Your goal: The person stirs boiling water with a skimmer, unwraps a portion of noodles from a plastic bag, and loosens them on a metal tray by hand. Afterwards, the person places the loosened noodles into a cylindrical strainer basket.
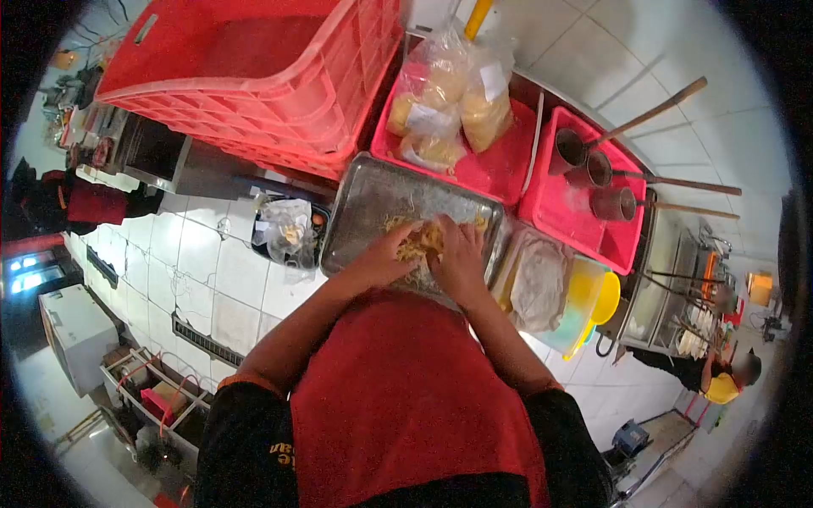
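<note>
A worn metal tray (pixel 364 196) lies in front of me with a heap of yellowish noodles (pixel 412 251) on it. My left hand (pixel 385 256) is at the left side of the heap, fingers curled into the strands. From the right, my right hand (pixel 458 258) bends its fingers over a clump of noodles between the two hands. Both hands are closed on noodles, and some fingertips are hidden by the strands. A few loose strands lie on the tray around the heap.
A big red crate (pixel 254 114) stands beyond the tray. Bags of yellowish food (pixel 487 110) sit in a red bin. Long-handled strainers (pixel 611 203) rest in another red bin (pixel 584 233). Yellow containers (pixel 593 296) stand right; a black waste bin (pixel 269 254) left. Other people (pixel 720 385) are farther off.
</note>
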Action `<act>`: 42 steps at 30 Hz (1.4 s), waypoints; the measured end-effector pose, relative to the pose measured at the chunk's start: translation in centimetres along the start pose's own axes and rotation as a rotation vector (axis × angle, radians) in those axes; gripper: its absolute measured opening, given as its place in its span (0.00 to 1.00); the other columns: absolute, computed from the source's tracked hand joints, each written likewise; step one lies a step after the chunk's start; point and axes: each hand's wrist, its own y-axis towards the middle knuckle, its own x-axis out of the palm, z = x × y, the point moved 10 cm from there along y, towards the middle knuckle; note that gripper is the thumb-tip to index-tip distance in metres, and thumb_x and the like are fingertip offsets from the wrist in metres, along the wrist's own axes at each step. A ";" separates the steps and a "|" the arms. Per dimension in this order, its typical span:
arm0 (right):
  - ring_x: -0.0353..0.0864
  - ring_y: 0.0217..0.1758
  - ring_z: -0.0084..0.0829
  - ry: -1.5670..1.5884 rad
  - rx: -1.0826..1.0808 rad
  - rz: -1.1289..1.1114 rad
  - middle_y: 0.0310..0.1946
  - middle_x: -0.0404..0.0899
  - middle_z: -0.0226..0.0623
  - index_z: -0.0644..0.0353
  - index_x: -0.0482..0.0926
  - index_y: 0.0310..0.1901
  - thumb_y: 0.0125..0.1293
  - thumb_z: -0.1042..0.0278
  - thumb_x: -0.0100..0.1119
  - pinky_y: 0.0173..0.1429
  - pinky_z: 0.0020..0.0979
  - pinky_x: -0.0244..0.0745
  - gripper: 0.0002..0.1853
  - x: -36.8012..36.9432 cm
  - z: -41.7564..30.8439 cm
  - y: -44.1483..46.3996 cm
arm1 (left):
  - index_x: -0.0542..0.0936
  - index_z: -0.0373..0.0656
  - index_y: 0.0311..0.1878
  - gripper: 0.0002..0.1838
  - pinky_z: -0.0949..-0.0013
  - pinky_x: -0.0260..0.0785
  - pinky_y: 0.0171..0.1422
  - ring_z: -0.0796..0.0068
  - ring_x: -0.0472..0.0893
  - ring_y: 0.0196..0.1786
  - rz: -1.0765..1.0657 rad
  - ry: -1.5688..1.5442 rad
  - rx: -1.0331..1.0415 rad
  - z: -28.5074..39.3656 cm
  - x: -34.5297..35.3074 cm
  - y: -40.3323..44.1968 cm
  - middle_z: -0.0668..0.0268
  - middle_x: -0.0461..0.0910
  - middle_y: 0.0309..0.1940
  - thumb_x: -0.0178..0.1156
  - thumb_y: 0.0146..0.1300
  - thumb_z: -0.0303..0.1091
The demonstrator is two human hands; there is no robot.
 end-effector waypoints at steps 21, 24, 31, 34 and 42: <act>0.73 0.56 0.55 0.168 0.035 0.249 0.52 0.75 0.51 0.62 0.70 0.59 0.53 0.72 0.65 0.61 0.46 0.68 0.29 -2.6 -4.5 -0.5 | 0.67 0.40 0.64 0.31 0.60 0.69 0.62 0.55 0.77 0.56 0.009 0.120 -0.038 -2.7 -4.2 -0.3 0.52 0.77 0.52 0.63 0.55 0.26; 0.72 0.57 0.53 -0.225 0.029 -0.127 0.53 0.75 0.51 0.62 0.72 0.58 0.57 0.66 0.62 0.62 0.47 0.68 0.26 5.2 -1.4 -1.6 | 0.67 0.38 0.65 0.33 0.55 0.65 0.66 0.47 0.73 0.62 0.092 0.488 0.074 -4.0 -5.2 -0.7 0.46 0.72 0.58 0.64 0.54 0.29; 0.72 0.61 0.52 -0.041 0.398 0.101 0.58 0.74 0.49 0.61 0.71 0.60 0.57 0.64 0.67 0.65 0.47 0.68 0.29 5.3 0.9 -4.4 | 0.62 0.39 0.69 0.40 0.54 0.61 0.70 0.46 0.68 0.66 -0.013 0.606 0.158 -6.0 -4.5 0.3 0.46 0.67 0.63 0.66 0.53 0.32; 0.71 0.61 0.51 0.007 0.265 0.061 0.55 0.75 0.45 0.63 0.68 0.62 0.52 0.67 0.70 0.65 0.47 0.68 0.34 9.2 2.7 -2.8 | 0.66 0.41 0.67 0.39 0.56 0.63 0.68 0.49 0.69 0.65 -0.090 0.775 0.216 -6.9 -2.7 1.0 0.47 0.69 0.62 0.69 0.50 0.33; 0.70 0.59 0.49 -0.008 0.245 0.126 0.52 0.76 0.41 0.59 0.76 0.52 0.49 0.70 0.68 0.65 0.47 0.64 0.25 3.2 -3.5 -1.3 | 0.70 0.44 0.63 0.28 0.63 0.65 0.64 0.65 0.72 0.62 -0.308 -0.004 -0.228 -16.8 -2.3 3.0 0.55 0.72 0.59 0.64 0.58 0.32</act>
